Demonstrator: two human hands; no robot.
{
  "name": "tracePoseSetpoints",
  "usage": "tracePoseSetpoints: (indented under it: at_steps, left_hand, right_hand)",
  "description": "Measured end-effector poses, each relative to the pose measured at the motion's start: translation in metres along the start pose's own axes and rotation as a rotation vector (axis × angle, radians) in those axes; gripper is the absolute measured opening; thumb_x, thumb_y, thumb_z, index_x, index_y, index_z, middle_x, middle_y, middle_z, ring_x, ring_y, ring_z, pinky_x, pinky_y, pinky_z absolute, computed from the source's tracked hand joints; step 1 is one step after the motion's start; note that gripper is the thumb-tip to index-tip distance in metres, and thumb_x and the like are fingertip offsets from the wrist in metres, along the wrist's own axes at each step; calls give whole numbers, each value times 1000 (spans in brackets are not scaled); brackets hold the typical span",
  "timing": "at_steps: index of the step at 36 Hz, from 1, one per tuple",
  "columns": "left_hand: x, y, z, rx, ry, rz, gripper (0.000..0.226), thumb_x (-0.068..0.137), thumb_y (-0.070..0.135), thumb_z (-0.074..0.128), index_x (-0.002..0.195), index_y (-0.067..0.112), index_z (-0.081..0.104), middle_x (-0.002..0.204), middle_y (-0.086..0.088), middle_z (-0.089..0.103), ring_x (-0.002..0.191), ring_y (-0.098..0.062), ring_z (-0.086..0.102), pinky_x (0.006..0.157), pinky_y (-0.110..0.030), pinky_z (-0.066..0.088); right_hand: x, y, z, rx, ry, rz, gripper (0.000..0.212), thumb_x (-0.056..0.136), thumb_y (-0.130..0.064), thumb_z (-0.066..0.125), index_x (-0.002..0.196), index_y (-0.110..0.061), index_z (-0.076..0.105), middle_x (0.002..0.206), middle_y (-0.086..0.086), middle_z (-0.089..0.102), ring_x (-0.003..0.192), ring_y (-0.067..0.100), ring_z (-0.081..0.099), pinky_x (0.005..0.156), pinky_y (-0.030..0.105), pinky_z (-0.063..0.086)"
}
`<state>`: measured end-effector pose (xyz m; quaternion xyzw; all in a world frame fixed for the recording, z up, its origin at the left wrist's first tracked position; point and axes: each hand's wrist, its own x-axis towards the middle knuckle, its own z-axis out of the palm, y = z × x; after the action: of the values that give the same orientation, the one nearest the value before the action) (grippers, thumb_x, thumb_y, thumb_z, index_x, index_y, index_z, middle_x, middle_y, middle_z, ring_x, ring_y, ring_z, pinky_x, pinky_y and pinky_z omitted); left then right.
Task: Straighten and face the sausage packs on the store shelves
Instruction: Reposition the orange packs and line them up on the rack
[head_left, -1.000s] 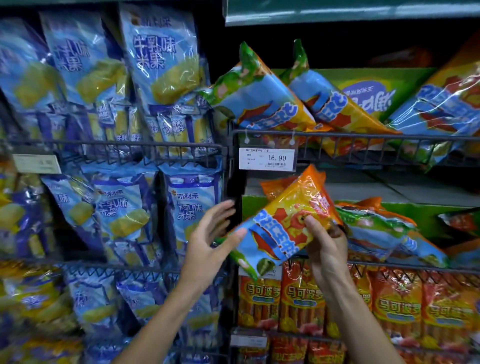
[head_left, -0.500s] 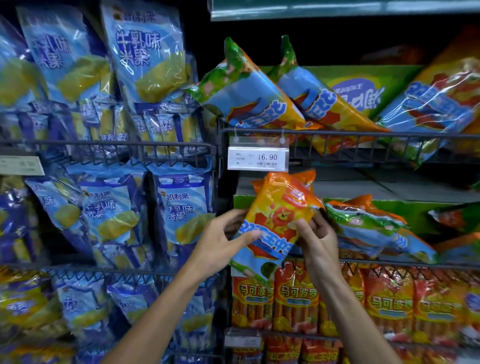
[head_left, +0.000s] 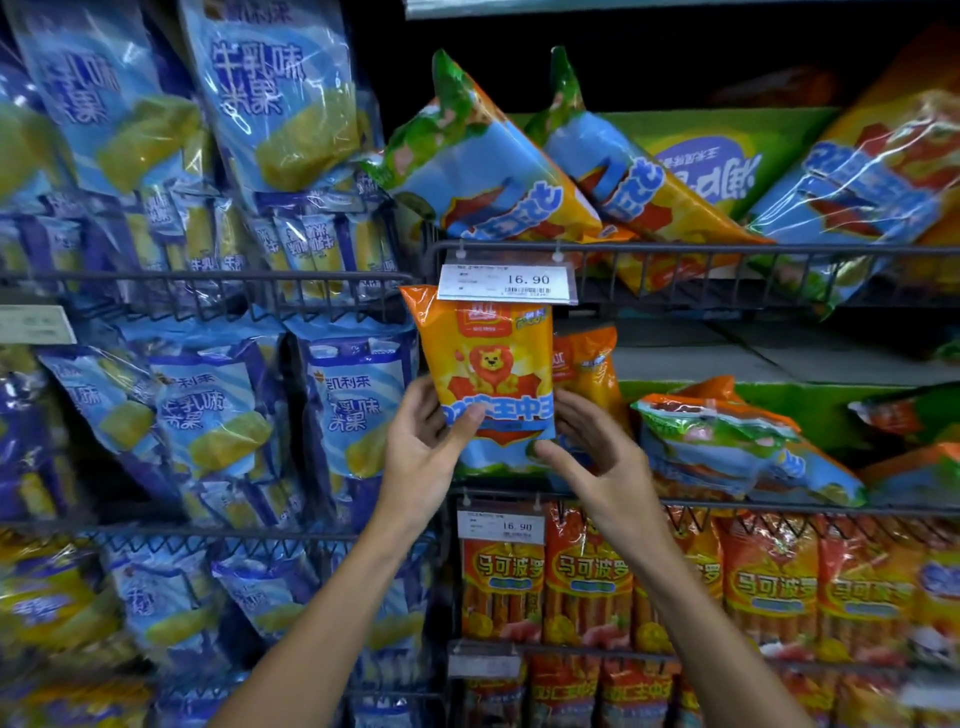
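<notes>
An orange and blue sausage pack with a lion on it (head_left: 491, 374) stands upright and faces front at the left end of the middle wire shelf (head_left: 727, 503). My left hand (head_left: 423, 441) grips its lower left edge, thumb across the front. My right hand (head_left: 597, 452) holds its lower right edge, thumb under the bottom corner. A second orange pack (head_left: 587, 364) stands just behind it to the right. Further right, more packs (head_left: 727, 441) lie toppled on their sides. On the shelf above, several packs (head_left: 493, 171) lean slanted.
Price tags reading 16.90 hang on the upper rail (head_left: 508, 283) and the middle rail (head_left: 501, 526). Below stand rows of orange sausage packs (head_left: 587, 577). The left bay holds blue rice-snack bags (head_left: 208, 410) behind wire rails.
The pack was tilted with its top to the right; both hands have turned it upright and moved it left and up. My left hand, open one second ago, now grips it.
</notes>
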<state>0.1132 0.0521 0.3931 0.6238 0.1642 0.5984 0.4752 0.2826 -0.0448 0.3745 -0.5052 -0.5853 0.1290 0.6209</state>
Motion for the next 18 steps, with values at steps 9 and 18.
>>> tracePoseSetpoints:
  at_steps: [9,18]
  left_hand:
    - [-6,-17,0,148,-138,-48,42,96,19,67,135,14,54,125,7,70,120,-12,65,99,-34,55]
    - [-8,-33,-27,843,-163,255,39,105,48,43,129,23,62,135,8,58,140,-12,38,116,-36,34]
  right_hand:
    - [-7,13,-5,-206,144,-85,58,81,-20,84,133,-28,61,121,-25,64,111,-10,64,88,12,53]
    - [-20,28,-3,-372,167,-110,53,84,-35,77,135,-23,66,123,-16,70,108,-7,66,92,14,54]
